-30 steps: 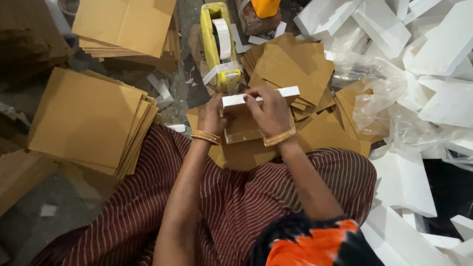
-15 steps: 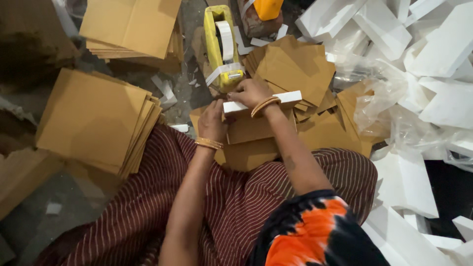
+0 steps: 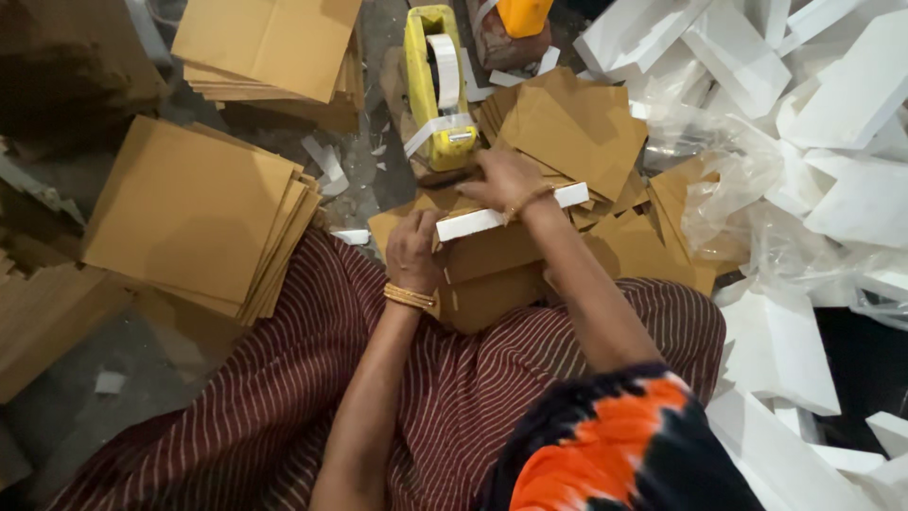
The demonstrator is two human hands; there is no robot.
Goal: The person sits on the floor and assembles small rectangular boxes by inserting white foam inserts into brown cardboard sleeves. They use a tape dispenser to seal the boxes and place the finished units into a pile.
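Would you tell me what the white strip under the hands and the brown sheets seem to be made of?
The white strip looks like foam: matte, thick, square-edged. The brown sheets look like cardboard: dull tan, flat, stacked, with layered edges showing.

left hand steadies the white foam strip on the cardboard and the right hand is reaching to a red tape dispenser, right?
Not quite: the tape dispenser is yellow, not red, as the head view shows. The left hand steadies the white foam strip and the right hand reaches to it.
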